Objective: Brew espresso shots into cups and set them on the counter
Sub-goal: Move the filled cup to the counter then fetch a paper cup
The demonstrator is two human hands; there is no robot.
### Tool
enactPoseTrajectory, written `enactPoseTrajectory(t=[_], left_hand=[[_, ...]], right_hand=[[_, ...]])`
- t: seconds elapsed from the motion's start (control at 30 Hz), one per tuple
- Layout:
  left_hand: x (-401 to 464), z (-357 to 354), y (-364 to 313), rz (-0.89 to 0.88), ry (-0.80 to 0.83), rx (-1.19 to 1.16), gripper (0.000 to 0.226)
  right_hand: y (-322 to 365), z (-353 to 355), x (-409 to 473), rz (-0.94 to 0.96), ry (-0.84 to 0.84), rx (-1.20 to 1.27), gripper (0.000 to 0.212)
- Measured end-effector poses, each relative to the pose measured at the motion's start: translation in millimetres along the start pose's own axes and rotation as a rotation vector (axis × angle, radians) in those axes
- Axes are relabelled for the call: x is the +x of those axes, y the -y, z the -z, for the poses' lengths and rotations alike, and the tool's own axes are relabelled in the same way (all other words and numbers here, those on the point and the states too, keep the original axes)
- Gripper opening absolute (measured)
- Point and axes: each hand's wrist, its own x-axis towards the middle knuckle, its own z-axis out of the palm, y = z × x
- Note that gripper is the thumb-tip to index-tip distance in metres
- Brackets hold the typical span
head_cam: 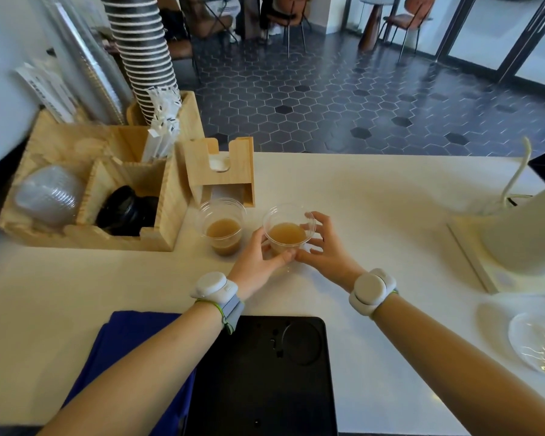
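Note:
Two clear plastic cups with light brown espresso stand on the white counter point(375, 215). The left cup point(223, 229) stands free beside a wooden organiser. The right cup point(287, 229) is held between both hands. My left hand point(258, 259) wraps its lower left side, thumb near the base. My right hand point(323, 247) cups its right side, fingers spread along the rim and wall. Both wrists wear white bands.
A wooden organiser point(85, 190) with lids, straws and a tall stack of dark paper cups point(142, 51) fills the left. A small wooden holder point(221, 171) stands behind the cups. A black mat point(265, 379), a blue cloth point(132, 335), a white appliance point(523, 234) and a plate point(535, 341) lie nearby.

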Motion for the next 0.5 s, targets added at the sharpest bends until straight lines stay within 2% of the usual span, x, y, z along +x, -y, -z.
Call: enactPoseTrajectory(t=[0.27, 0.37, 0.5], left_hand=[[-7, 3, 5, 0.058, -0.039, 0.044, 0.083], [-17, 7, 10, 0.065, -0.046, 0.049, 0.083], [-36, 18, 15, 0.073, -0.080, 0.026, 0.072]], right_hand=[[1, 1, -9, -0.026, -0.012, -0.014, 0.088], [0, 0, -15, -0.027, -0.074, -0.032, 0.081], [-2, -5, -27, 0.002, -0.174, -0.036, 0.064]])
